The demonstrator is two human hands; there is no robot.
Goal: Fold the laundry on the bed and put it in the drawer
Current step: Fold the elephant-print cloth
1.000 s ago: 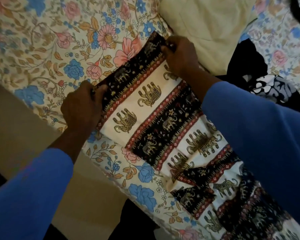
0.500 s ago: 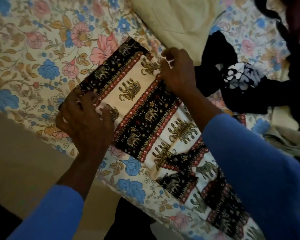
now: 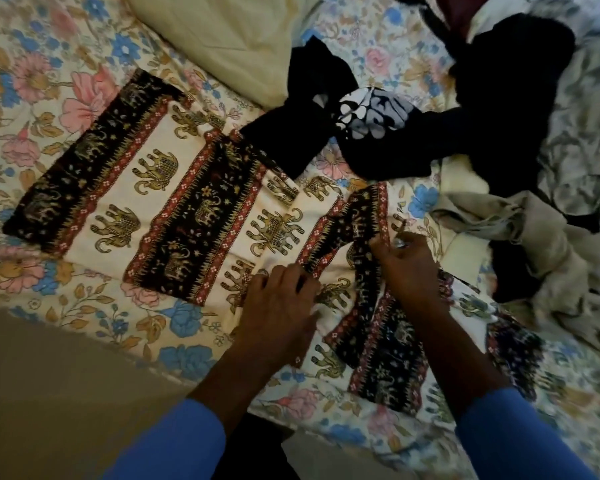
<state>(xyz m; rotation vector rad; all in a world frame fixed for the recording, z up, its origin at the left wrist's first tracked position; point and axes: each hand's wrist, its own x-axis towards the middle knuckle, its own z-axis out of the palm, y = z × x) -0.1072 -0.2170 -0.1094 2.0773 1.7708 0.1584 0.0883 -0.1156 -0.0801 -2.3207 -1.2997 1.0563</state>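
Floral-sheeted bed [image 3: 42,81], near edge running across the lower left, beige floor [image 3: 49,393] below that edge. Elephant-print garment [image 3: 174,188] lies on the bed along the edge. Its left part is spread flat; its right part is rumpled and lapped over itself around the hands.

Left hand [image 3: 278,310] rests palm-down on the cloth near the lower hem, fingers fairly straight and slightly spread, gripping nothing. Right hand [image 3: 407,263] sits just beside it to the right, thumb and fingers pinching a raised fold of the dark patterned band. Blue sleeves [image 3: 174,441] cover both forearms up to the wrists.

Black T-shirt [image 3: 371,116] with a white print lies crumpled just above, one corner touching the garment's upper edge. Pale yellow cloth [image 3: 229,39] is further up, next to the T-shirt. Grey-beige garment [image 3: 534,244] is bunched to the right, near the right hand. More dark clothing [image 3: 520,64] is piled at the upper right; can't tell how many pieces.
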